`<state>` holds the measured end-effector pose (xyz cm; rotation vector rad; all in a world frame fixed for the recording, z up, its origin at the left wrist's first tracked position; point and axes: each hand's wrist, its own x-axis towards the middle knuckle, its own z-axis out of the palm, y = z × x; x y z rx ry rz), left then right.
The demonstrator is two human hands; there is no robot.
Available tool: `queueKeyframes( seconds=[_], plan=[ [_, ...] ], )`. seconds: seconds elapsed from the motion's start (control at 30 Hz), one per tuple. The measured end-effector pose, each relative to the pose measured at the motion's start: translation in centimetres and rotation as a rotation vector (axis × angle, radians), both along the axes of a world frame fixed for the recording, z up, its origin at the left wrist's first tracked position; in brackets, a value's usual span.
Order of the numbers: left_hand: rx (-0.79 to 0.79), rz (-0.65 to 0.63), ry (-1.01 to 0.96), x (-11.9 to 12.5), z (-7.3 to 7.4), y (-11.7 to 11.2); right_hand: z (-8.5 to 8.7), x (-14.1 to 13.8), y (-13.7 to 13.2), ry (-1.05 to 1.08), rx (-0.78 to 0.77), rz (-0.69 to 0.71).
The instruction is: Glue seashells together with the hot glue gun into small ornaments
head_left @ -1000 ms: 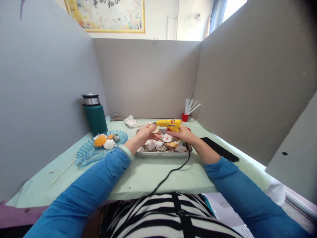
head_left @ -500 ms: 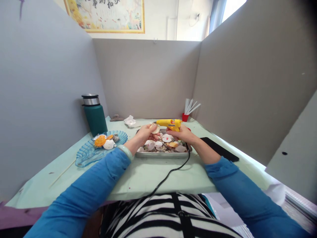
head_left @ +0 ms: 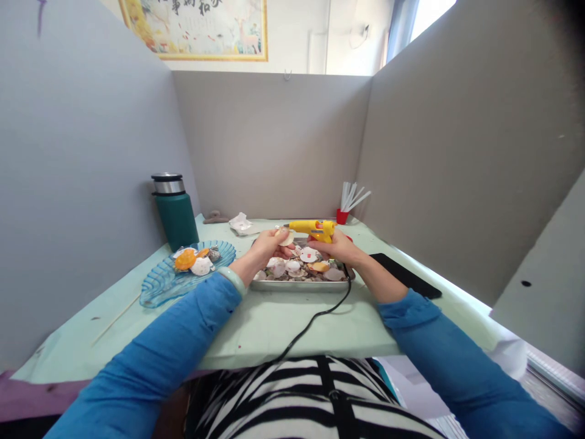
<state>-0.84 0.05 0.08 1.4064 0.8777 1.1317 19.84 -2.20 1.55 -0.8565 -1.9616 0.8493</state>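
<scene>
My left hand [head_left: 269, 247] pinches a pale seashell [head_left: 286, 237] above the left part of a metal tray [head_left: 297, 286]. Wrapped around the handle of a yellow hot glue gun [head_left: 313, 228] is my right hand [head_left: 337, 247]. The gun's nozzle points left and meets the upper edge of the held shell; whether it touches I cannot tell. Below both hands, the tray is full of loose shells [head_left: 292, 266] in white, orange and brown. From the gun a black cord [head_left: 315, 317] runs down over the table's front edge.
At left, a blue shell-shaped dish [head_left: 155, 291] holds orange and white shells, with a thin stick [head_left: 116, 318] beside it. A green bottle [head_left: 177, 219] stands behind. White glue sticks [head_left: 351, 198] fill a red cup [head_left: 341, 216]. A black flat object [head_left: 406, 275] lies right; crumpled white paper [head_left: 241, 224] lies behind.
Hardly anything differs. Both hands keep their places, with the shell and the glue gun held as before; the whole view has shifted very slightly.
</scene>
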Motion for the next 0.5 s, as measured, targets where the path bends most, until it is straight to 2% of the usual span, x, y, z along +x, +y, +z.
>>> queueKeyframes(
  seconds=[0.5],
  plan=[
    [-0.011, -0.008, 0.021, 0.08, 0.14, -0.27, -0.05, -0.16, 0.00, 0.001, -0.006, 0.011]
  ],
)
